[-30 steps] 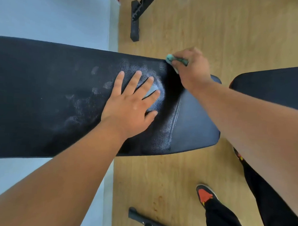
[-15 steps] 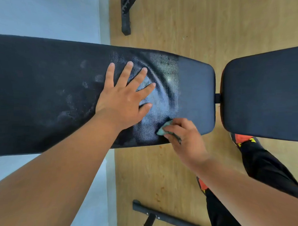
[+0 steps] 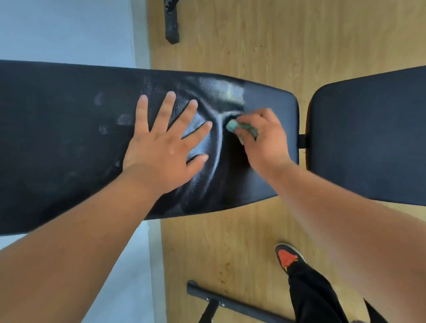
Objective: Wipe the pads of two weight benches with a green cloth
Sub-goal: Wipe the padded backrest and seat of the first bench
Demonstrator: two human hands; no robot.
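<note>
- My left hand [image 3: 164,145] lies flat, palm down, on the long black padded leatherette bench pad [image 3: 63,136], fingers straight and spread, pointing away from me; this grip is open and holds nothing.
- Left forearm runs up from the lower left corner of the view to the pad's near edge.
- My right hand [image 3: 263,141] sits just right of the left, knuckles up, fingers curled round a small bunched green cloth [image 3: 242,129]; the grip is closed on it.
- The cloth shows only as a pale green wad at the fingertips, pressed against the pad between the two hands, close to the left index finger.
- Right forearm crosses in from the lower right, over the pad's right end.
- Pad surface: a shiny streaked patch around and beyond both hands; dull pale smudges to the left of the left hand; matte strip at the rounded right end.
- A second black padded cushion [image 3: 377,138] lies just beside that end, joined across a narrow gap by a dark bracket.
- Floor: light wood-grain boards [image 3: 259,37] on the right, pale grey flooring [image 3: 62,23] on the left.
- Black metal frame feet [image 3: 172,19] above and below the pad.
- My black trouser leg and red-and-black shoe [image 3: 288,258] stand on the boards, lower right.
</note>
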